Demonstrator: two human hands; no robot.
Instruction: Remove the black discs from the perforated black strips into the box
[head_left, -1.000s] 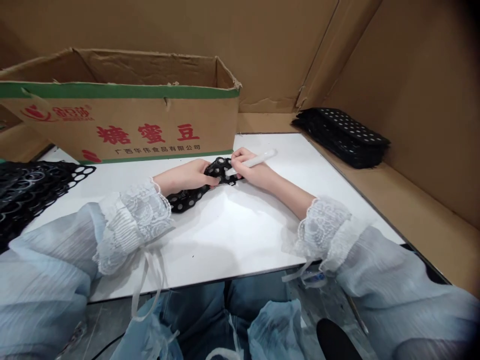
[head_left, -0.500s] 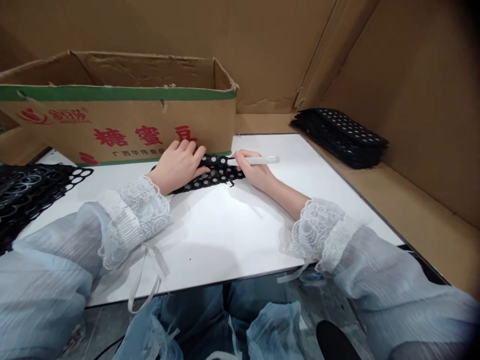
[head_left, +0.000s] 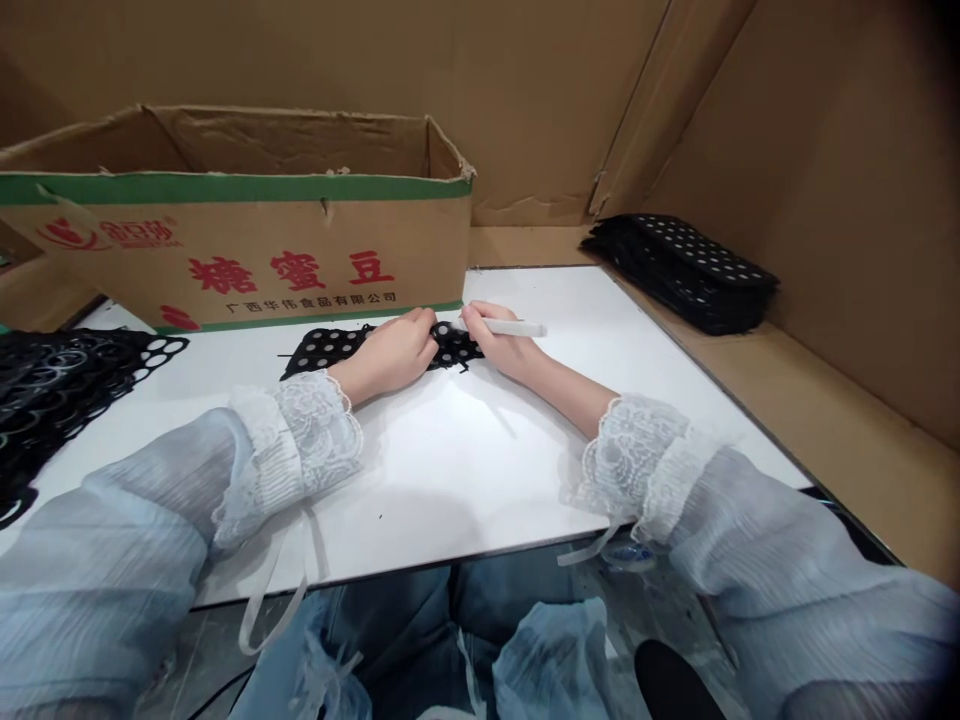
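A black perforated lace strip [head_left: 330,347] with round holes lies flat on the white board [head_left: 465,450], just in front of the cardboard box. My left hand [head_left: 394,355] rests on the strip's right part, fingers curled and pressing it down. My right hand [head_left: 504,347] is closed on a white pen-like tool [head_left: 504,327], whose tip meets the strip's right end [head_left: 459,347] beside my left fingertips.
An open cardboard box [head_left: 247,240] with red print and green bands stands at the back left. A heap of black perforated pieces [head_left: 52,375] lies at the left edge. A neat stack of the same pieces [head_left: 686,268] sits at the right on the cardboard ledge. Cardboard walls surround the board.
The strip was bunched between both hands, then was spread out flat to the left. My left hand went from a flat spread palm to curled fingers near the tool tip.
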